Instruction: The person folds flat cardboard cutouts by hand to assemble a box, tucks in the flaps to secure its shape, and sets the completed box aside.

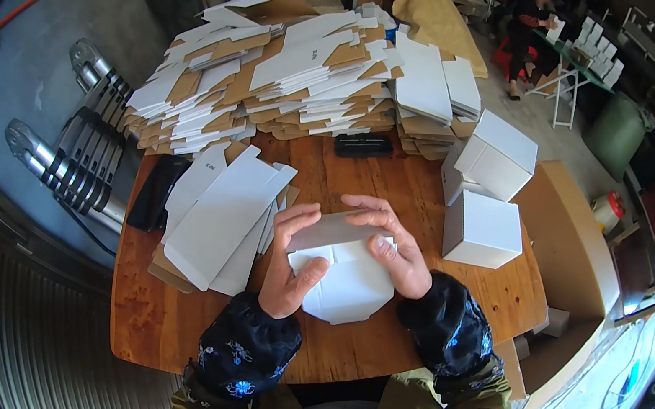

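A partly folded white carton (351,287) is between both hands above the front of the wooden table (151,305). My left hand (291,262) grips its left side, with the thumb on the white face and the fingers up along the edge. On the right side, my right hand (391,250) holds the upper edge, its thumb on a flap and its fingers curled over the back. A small stack of flat white and brown cartons (228,215) lies to the left of my left hand. Several formed white boxes (484,230) stand to the right of my right hand.
A large heap of flat cartons (307,58) covers the table's back. Dark objects lie at its front (363,146) and at the left edge. An open brown box (563,273) stands at the right. Far back, a person (531,32) sits by a green table with white boxes.
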Motion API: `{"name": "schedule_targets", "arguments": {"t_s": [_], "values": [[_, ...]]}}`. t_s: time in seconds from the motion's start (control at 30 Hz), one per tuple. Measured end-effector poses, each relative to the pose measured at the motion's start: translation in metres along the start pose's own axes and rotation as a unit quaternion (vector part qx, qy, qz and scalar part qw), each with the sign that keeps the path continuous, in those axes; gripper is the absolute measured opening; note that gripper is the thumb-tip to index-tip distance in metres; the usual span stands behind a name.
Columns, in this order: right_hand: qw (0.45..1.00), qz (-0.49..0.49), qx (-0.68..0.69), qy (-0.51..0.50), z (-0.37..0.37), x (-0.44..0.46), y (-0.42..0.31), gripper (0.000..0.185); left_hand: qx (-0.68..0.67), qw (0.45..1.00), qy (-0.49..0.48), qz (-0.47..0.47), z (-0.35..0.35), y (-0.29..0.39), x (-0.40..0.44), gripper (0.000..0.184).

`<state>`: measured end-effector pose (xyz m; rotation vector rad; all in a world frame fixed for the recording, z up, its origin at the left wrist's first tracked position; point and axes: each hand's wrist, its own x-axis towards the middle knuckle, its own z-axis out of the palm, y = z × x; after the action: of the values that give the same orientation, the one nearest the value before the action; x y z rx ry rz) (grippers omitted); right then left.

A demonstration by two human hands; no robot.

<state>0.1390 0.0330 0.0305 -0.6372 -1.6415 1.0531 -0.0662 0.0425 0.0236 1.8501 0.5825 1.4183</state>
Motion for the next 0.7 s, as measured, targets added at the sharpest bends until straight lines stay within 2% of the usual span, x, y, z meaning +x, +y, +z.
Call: {"name": "schedule_targets", "arguments": {"t_s": [0.1, 0.13, 0.17, 0.23, 0.27, 0.37, 0.4, 0.5, 0.57, 0.6, 0.7], "values": [[0.999, 0.006, 0.031, 0.006, -0.002, 0.001, 0.002, 0.042, 0.005, 1.0, -0.004, -0.028, 0.001, -0.001, -0.002, 0.058], [1.0, 0.003, 0.008, 0.01, -0.001, 0.001, -0.001, 0.057, 0.006, 0.999, -0.005, -0.04, 0.0, 0.002, 0.0, 0.059], [0.999, 0.01, 0.042, 0.024, 0.002, 0.001, -0.005, 0.062, 0.008, 0.999, -0.006, -0.052, -0.001, 0.003, 0.001, 0.061], [0.992, 0.024, 0.108, 0.053, 0.007, 0.001, -0.01, 0.074, -0.078, 0.988, 0.074, -0.114, -0.004, -0.005, -0.003, 0.059], [0.992, 0.048, 0.11, 0.05, 0.007, 0.003, -0.011, 0.086, -0.121, 0.975, 0.115, -0.144, -0.005, -0.009, -0.005, 0.059], [0.994, 0.051, 0.063, 0.069, 0.003, 0.004, -0.004, 0.091, -0.336, 0.895, 0.209, -0.206, -0.003, 0.014, 0.008, 0.063], [0.995, 0.043, 0.057, 0.064, 0.004, 0.005, -0.004, 0.09, -0.388, 0.867, 0.202, -0.238, -0.009, 0.003, 0.009, 0.062], [0.998, 0.03, 0.037, 0.049, 0.007, 0.002, -0.005, 0.088, -0.434, 0.837, 0.199, -0.267, -0.008, -0.004, 0.001, 0.057], [0.999, 0.032, 0.021, 0.036, 0.007, 0.0, -0.006, 0.09, -0.363, 0.862, 0.252, -0.247, 0.003, 0.002, 0.006, 0.058], [0.998, 0.035, 0.039, 0.033, 0.006, 0.0, -0.007, 0.096, -0.326, 0.872, 0.278, -0.236, 0.007, 0.003, 0.008, 0.058], [0.993, 0.02, 0.11, 0.038, 0.008, 0.001, 0.001, 0.105, -0.322, 0.865, 0.283, -0.259, -0.001, -0.003, 0.003, 0.062]]}}
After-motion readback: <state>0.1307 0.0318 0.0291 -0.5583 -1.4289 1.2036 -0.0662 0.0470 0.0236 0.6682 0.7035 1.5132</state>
